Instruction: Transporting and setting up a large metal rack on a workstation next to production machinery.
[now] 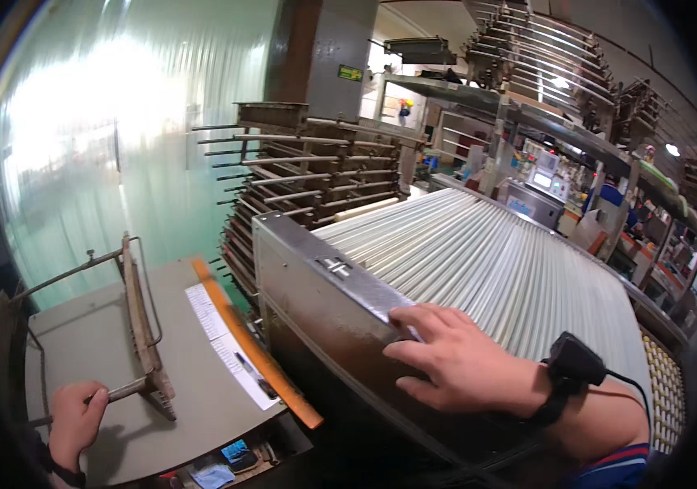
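My left hand (pixel 77 416) is closed around a bar of a rusty metal frame (pixel 141 326), which stands on a grey tabletop (pixel 210 436) at the left. My right hand (pixel 450 354) rests on the top edge of a metal side panel (pixel 324 259), its thumb and fingers apart and nothing visible in them. Beyond that panel slopes a wide bed of pale parallel rods or rollers (pixel 479 253). A dark band with a black box (pixel 574 356) and a cable sits on my right wrist.
An orange strip (pixel 271 363) edges the tabletop beside a paper sheet (pixel 216 332) and a pen (pixel 248 365). Behind stand stacked rusty racks (pixel 316 167) with protruding bars. A translucent strip curtain (pixel 120 187) hangs at left. Shelving (pixel 503 102) and a control box (pixel 532 200) are at right.
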`<control>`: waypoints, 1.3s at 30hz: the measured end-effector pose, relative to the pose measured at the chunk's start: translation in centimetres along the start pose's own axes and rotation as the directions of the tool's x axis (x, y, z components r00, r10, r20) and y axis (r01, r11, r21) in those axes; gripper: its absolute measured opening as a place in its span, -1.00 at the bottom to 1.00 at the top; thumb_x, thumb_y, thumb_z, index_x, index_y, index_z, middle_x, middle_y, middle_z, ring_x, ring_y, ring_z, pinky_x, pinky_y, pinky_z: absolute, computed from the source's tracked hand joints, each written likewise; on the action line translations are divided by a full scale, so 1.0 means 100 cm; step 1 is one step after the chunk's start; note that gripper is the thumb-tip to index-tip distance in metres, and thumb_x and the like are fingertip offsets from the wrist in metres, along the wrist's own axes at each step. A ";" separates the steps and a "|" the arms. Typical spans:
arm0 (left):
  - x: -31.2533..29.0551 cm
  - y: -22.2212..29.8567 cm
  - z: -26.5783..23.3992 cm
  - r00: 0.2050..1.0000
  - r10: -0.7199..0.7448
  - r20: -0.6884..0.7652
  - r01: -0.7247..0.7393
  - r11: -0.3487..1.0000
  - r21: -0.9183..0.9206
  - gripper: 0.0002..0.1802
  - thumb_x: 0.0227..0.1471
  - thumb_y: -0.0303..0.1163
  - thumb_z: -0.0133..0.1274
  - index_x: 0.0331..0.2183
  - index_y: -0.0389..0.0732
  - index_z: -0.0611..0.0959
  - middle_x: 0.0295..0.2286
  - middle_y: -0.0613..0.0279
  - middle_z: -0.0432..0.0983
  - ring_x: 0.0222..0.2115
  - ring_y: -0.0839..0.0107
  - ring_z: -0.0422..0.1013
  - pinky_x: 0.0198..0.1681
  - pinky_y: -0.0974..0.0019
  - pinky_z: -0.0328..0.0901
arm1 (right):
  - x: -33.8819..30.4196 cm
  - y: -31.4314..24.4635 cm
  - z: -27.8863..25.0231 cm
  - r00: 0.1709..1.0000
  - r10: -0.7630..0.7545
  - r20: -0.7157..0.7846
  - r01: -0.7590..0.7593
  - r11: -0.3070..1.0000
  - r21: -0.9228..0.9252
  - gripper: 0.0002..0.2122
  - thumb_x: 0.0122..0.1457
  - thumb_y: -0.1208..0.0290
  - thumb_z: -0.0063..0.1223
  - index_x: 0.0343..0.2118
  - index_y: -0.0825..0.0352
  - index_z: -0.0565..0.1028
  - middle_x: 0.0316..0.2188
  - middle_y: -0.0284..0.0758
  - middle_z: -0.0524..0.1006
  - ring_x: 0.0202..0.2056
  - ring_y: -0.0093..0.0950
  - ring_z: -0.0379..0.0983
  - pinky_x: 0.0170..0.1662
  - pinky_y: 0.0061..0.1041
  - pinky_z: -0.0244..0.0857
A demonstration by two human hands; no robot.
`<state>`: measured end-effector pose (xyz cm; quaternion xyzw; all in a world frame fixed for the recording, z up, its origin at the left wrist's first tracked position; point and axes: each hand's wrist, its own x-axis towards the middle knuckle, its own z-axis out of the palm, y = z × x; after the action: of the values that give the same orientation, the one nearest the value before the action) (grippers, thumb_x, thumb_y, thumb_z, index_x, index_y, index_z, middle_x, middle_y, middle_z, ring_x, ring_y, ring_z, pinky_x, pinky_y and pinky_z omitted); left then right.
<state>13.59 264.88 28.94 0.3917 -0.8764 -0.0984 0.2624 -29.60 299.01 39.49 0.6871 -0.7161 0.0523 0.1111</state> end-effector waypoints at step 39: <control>0.007 -0.036 -0.010 0.950 0.101 0.295 0.085 0.826 -0.557 -0.63 0.29 -0.31 0.20 0.10 -0.13 0.69 -0.14 0.31 0.68 -0.11 0.45 0.54 0.08 0.29 0.43 | -0.009 -0.002 0.010 0.995 -0.076 0.060 0.091 0.950 -0.298 -0.63 0.25 0.15 0.23 0.05 0.23 0.61 0.32 0.02 0.34 0.32 -0.04 0.33 0.32 -0.06 0.29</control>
<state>16.03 262.03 28.71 0.2727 -0.8398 -0.4120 0.2252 -29.43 299.64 38.28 0.6930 -0.6884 -0.0786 0.1991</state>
